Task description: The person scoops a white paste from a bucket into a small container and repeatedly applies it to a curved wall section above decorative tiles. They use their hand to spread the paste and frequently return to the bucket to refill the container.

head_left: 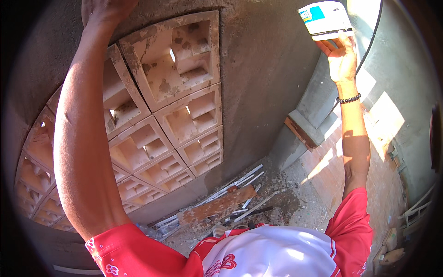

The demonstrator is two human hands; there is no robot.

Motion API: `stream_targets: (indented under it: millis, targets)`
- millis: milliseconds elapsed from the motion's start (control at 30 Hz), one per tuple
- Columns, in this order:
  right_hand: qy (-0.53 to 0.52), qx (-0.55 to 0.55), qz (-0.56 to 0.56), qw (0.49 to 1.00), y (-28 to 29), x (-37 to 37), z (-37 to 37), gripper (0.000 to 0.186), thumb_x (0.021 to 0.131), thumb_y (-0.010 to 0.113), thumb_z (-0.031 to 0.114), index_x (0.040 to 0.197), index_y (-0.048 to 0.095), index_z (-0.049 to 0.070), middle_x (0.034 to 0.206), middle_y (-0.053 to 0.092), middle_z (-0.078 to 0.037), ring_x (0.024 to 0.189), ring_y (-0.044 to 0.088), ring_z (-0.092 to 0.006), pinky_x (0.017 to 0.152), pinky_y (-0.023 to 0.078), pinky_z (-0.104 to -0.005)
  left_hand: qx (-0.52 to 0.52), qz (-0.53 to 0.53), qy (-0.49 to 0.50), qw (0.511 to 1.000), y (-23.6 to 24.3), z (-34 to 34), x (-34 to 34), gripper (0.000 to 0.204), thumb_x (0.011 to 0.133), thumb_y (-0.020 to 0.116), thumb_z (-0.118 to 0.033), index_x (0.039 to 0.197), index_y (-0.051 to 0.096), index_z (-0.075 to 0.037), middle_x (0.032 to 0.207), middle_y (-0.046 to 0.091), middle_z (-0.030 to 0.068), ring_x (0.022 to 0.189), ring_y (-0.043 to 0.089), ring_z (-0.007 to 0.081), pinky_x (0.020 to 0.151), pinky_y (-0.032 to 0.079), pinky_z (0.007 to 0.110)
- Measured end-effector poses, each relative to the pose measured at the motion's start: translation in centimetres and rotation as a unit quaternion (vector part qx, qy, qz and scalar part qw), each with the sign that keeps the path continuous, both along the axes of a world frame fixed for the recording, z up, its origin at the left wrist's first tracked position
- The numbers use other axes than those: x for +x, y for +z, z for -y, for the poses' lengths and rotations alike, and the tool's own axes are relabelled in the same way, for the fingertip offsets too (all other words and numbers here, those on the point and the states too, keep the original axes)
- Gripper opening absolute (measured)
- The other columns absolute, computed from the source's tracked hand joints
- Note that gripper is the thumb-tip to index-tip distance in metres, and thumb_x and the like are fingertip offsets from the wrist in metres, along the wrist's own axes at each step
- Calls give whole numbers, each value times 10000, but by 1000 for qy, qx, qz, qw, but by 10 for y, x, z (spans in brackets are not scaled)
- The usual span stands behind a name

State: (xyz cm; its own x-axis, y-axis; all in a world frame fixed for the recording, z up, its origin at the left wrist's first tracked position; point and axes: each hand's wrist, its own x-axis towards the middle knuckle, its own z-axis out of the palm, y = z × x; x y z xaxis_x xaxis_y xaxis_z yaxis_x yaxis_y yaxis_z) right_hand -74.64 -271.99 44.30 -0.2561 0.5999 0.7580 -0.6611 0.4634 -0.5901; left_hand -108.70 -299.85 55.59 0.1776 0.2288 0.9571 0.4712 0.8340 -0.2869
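My right hand (pixel 342 60) is raised at the upper right, with a bead bracelet on its wrist. Its fingers and thumb grip the lower edge of a thin white sheet-like piece (pixel 325 21) with a blue printed patch and a dark stripe; I cannot tell whether it is card or plastic. Up at the top edge, my left hand (pixel 106 10) is by the grey plastered wall (pixel 258 60), above a panel of pale ventilation blocks (pixel 161 83). Its fingers run out of the picture, so what they hold or touch is hidden.
White strips and a brown board (pixel 217 204) lie on the rubble-strewn floor below the blocks. A ledge with a wooden edge (pixel 300 133) juts out in the corner. A dark cable (pixel 371 41) hangs along the right wall. More debris (pixel 392 254) lies at the lower right.
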Motion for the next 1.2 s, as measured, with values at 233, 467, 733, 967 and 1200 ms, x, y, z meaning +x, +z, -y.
stream_targets:
  millis: [233,467,733,967,1200]
  targets:
    - [-78,110,41,990,147,33,-18,836,810,733,300,1438,271,-2,1322,503,-204,1007,652,-330,888,544,-431,4,-102,-135,986,13,-4,-36,652,915,361,-664,1493,281,-373,1589,203,-18,1473,152,229,1205,86,521]
    - [-169,147,115,968,291,-7,-44,651,807,749,354,1309,448,69,1152,597,-153,1029,642,-289,844,573,-399,0,-35,-42,998,9,6,-22,686,901,361,-691,1497,266,-365,1581,216,-37,1468,164,215,1209,121,494]
    - [-404,50,-80,910,309,-34,-106,726,759,793,354,1317,432,60,1169,584,-156,1036,637,-279,837,579,-403,0,-3,-16,1000,9,3,-14,671,906,368,-681,1492,279,-365,1582,211,-36,1467,165,218,1210,118,490]
    - [-308,54,-56,948,249,23,-125,887,673,854,368,1345,384,29,1213,548,-188,1074,616,-275,849,576,-401,1,-43,-54,998,10,2,-24,665,909,371,-669,1494,272,-368,1585,205,-38,1468,165,215,1211,109,493]
    - [-338,117,315,879,219,57,-112,910,698,769,495,1400,417,35,1217,574,-205,863,677,-247,656,588,-274,5,-154,-144,978,14,-5,-24,650,911,381,-661,1491,266,-391,1581,225,-53,1466,177,204,1208,118,498]
